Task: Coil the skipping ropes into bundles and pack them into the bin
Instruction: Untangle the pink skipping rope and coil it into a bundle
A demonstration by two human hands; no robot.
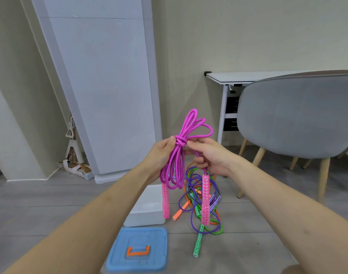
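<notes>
- Two hands are raised in front of us, both on the magenta rope (176, 155), which is coiled into a bundle with a knot wrapped round its middle.
- Our left hand (163, 153) grips the bundle just below the knot, thumb pressed against the wrap and fingers curled behind the strands.
- Our right hand (210, 155) pinches the knot with thumb and forefinger, while its lower fingers curl round the loose end of the cord.
- One pink handle (205, 198) hangs straight down from the right hand; the other pink handle (165, 201) dangles below the loops on the left.
- Loops fan out above the knot and longer loops hang beneath it.
- On the floor below lies a tangle of ropes (198, 196), orange, green and purple, still uncoiled, with patterned handles sticking out.
- The white bin (147, 208) stands just left of that tangle, and its blue lid (137, 250) with an orange catch lies on the floor nearer to us.
- A grey chair (295, 117) stands to the right, in front of a white desk (234, 77).
</notes>
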